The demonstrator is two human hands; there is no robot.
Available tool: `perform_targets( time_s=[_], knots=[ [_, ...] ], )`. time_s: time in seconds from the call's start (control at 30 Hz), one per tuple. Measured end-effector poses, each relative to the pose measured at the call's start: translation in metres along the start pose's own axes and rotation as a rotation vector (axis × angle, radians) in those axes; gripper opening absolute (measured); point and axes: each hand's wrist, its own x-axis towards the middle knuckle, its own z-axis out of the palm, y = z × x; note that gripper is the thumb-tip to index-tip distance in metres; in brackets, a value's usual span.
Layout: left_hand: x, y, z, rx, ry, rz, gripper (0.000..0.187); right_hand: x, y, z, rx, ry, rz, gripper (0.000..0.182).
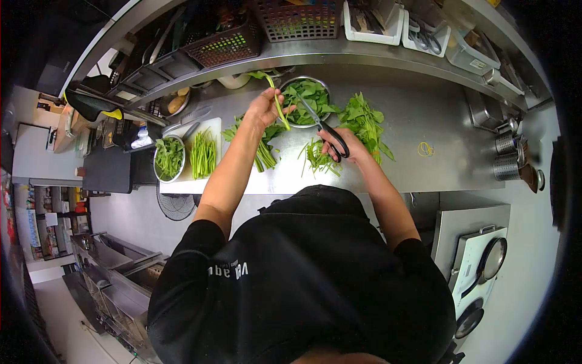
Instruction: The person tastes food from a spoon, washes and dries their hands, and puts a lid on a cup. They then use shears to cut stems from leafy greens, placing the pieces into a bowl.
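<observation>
A long green stem (280, 112) with a leaf at its top is pinched in my left hand (263, 109). My right hand (345, 144) grips black-handled scissors (312, 112), whose blades point up and left over a metal bowl (329, 91) of green leaves. Right of the bowl lies a pile of leafy greens (362, 121). Short cut stems (319, 159) lie below my right hand. Beneath my left forearm is a leafy bunch (264, 155). Farther left are cut green stems (203, 153) on a white board (215, 126) and a white bowl (182, 176) of leaves.
A raised metal shelf (315, 59) with baskets (297, 21) and tool bins (424, 33) runs along the back. Yellow rubber bands (426, 149) lie on the metal counter (436, 115). Perforated metal containers (506, 167) hang at the right. Knives (191, 118) lie at the left.
</observation>
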Motion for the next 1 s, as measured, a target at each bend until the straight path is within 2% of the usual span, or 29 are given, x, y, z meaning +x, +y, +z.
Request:
perform_targets(
  time_s=[0.13,0.23,0.27,0.4,0.63,0.73,1.0],
  knots=[
    [0.005,-0.007,-0.004,0.206,0.091,0.046,0.008,0.003,0.0,-0.003,0.025,0.006,0.01,0.039],
    [-0.005,-0.012,-0.013,0.266,0.05,0.059,0.012,-0.004,0.001,-0.001,0.024,0.002,0.01,0.039],
    [-0.01,-0.014,-0.015,0.299,0.095,0.073,0.018,-0.007,0.0,0.0,-0.051,0.003,-0.005,0.038],
    [-0.026,-0.016,-0.018,0.445,0.107,0.099,0.018,-0.008,-0.01,0.013,-0.195,-0.001,-0.008,0.038],
    [-0.033,-0.022,-0.017,0.504,0.107,0.091,0.025,-0.002,-0.016,0.026,-0.204,0.026,0.019,0.039],
    [-0.036,-0.025,-0.018,0.516,0.113,0.09,0.017,0.003,-0.012,0.024,-0.194,0.02,0.027,0.042],
    [-0.038,-0.03,-0.016,0.525,0.119,0.06,0.021,0.0,-0.011,0.026,-0.13,0.026,0.04,0.046]
  ],
)
